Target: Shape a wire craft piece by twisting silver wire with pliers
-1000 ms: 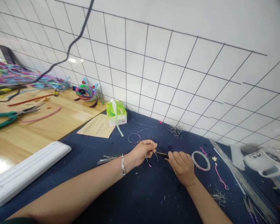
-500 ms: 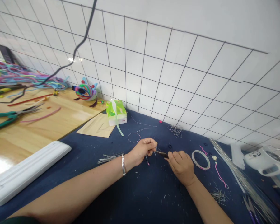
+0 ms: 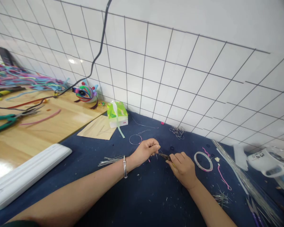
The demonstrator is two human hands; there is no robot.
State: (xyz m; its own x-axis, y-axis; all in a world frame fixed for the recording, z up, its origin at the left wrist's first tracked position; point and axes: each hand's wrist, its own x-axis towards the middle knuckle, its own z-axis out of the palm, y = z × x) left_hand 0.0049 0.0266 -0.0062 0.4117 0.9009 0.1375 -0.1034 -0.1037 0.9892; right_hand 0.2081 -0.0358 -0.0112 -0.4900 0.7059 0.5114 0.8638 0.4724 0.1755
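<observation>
My left hand [image 3: 148, 150] is closed in a pinch on a thin wire [image 3: 157, 155], most of which is hidden by the fingers. A small pink piece [image 3: 149, 160] hangs below that hand. In my right hand [image 3: 183, 168] I grip a pair of pliers [image 3: 165, 156], its dark jaws pointing left close to my left fingertips. Whether the jaws touch the wire is too small to tell. Behind my left hand a wire ring [image 3: 135, 139] lies on the dark blue cloth [image 3: 153, 195], and cut wires [image 3: 110, 160] lie by my left wrist.
A tape roll [image 3: 203, 161], pink cord [image 3: 223, 178] and long wires [image 3: 246, 179] lie at right, near a white jug [image 3: 262, 162]. A tissue pack [image 3: 117, 114] stands behind. Green-handled pliers [image 3: 11, 119] and a white bar-shaped case [image 3: 30, 175] are at left. A black cable [image 3: 99, 52] hangs across.
The wire and pink piece below my left hand have shifted, showing less. The pliers in my right hand have turned slightly, their jaws now more visible. The hanging cable has swung right.
</observation>
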